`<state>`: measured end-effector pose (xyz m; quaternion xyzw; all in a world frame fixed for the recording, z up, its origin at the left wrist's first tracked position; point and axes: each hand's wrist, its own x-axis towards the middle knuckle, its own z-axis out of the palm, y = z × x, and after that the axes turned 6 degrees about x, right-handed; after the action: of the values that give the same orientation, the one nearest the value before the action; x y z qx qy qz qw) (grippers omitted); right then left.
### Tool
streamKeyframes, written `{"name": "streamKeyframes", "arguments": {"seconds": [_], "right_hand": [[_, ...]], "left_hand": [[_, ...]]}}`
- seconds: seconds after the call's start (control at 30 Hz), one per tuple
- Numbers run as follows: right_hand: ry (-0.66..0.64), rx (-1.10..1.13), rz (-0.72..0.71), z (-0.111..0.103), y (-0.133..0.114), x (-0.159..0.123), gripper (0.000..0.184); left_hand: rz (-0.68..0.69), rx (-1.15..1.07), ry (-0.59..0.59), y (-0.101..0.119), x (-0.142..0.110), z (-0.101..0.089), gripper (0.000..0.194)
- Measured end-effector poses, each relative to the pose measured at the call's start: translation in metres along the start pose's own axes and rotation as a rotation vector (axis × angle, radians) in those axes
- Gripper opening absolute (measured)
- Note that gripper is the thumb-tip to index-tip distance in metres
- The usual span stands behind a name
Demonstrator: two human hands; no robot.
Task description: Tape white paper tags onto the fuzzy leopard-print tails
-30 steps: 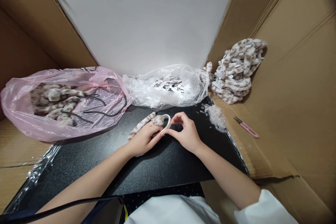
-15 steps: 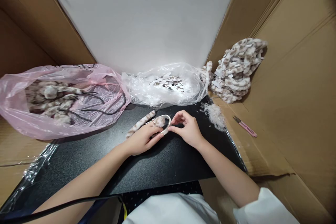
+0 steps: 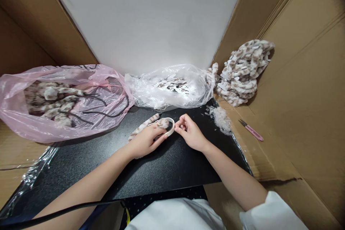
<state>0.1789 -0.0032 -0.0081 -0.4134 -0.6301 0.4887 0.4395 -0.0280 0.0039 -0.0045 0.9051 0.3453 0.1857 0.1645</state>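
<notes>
My left hand (image 3: 147,141) is closed on a narrow white ring-shaped band (image 3: 170,128), its thumb and fingers at the band's near side. A furry whitish-brown tuft (image 3: 162,123) sits at the band's inner left. Under and beyond this hand lies a striped furry strip (image 3: 144,126) in white and brown, partly hidden. My right hand (image 3: 190,133) is just right of the band, fingers curled and thumb against the index finger in a pinch. Whatever is between those fingertips is too small to make out. Both hands are above the black tabletop (image 3: 161,172).
A pink plastic bag (image 3: 37,133) at left holds furry pieces and black cords. Behind the hands, a clear bag (image 3: 145,97) contains white and shiny pieces. Right are white fluff (image 3: 221,120), a furry bundle (image 3: 239,75) and pink thread snips (image 3: 252,130). Cardboard (image 3: 302,79) walls flank the table.
My right hand has drawn slightly away from the band, and its fingers have curled in closer together. My left hand keeps its hold, with the band turned a little.
</notes>
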Motion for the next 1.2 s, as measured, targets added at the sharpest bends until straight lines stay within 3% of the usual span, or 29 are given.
{"name": "streamKeyframes", "arguments": {"seconds": [0.1,0.17,0.2,0.3,0.37,0.53,0.77,1.0,1.1,1.2], "right_hand": [[-0.289,0.213,0.09,-0.005,-0.011,-0.005,0.028],[-0.377,0.246,0.108,-0.009,-0.017,-0.006,0.028],[-0.327,0.197,0.084,-0.011,-0.018,-0.006,0.026],[-0.006,-0.068,-0.033,-0.015,-0.015,-0.002,0.03],[0.095,-0.219,-0.077,-0.013,-0.011,0.0,0.038],[0.051,-0.365,-0.215,-0.002,-0.006,0.0,0.031],[0.08,-0.318,-0.292,-0.002,-0.006,0.0,0.023],[0.142,-0.168,-0.228,-0.003,-0.003,0.003,0.018],[0.142,-0.118,-0.164,-0.007,-0.003,0.005,0.02],[0.121,-0.076,-0.122,-0.011,-0.01,0.001,0.022]], "left_hand": [[-0.067,0.042,0.044,-0.011,0.001,-0.003,0.03],[-0.113,0.051,0.074,-0.019,0.0,-0.006,0.031],[-0.124,0.045,0.081,-0.021,0.0,-0.007,0.032],[-0.106,0.018,0.061,-0.017,-0.002,-0.011,0.031],[-0.083,-0.002,0.047,-0.01,-0.002,-0.011,0.031],[-0.034,-0.082,0.043,0.002,-0.001,-0.007,0.032],[0.003,-0.097,0.007,0.004,0.0,-0.009,0.032],[0.08,-0.142,-0.039,-0.001,-0.003,-0.011,0.022],[0.13,-0.123,-0.07,-0.004,-0.002,-0.012,0.027],[0.077,-0.068,-0.05,-0.008,0.0,-0.013,0.032]]}}
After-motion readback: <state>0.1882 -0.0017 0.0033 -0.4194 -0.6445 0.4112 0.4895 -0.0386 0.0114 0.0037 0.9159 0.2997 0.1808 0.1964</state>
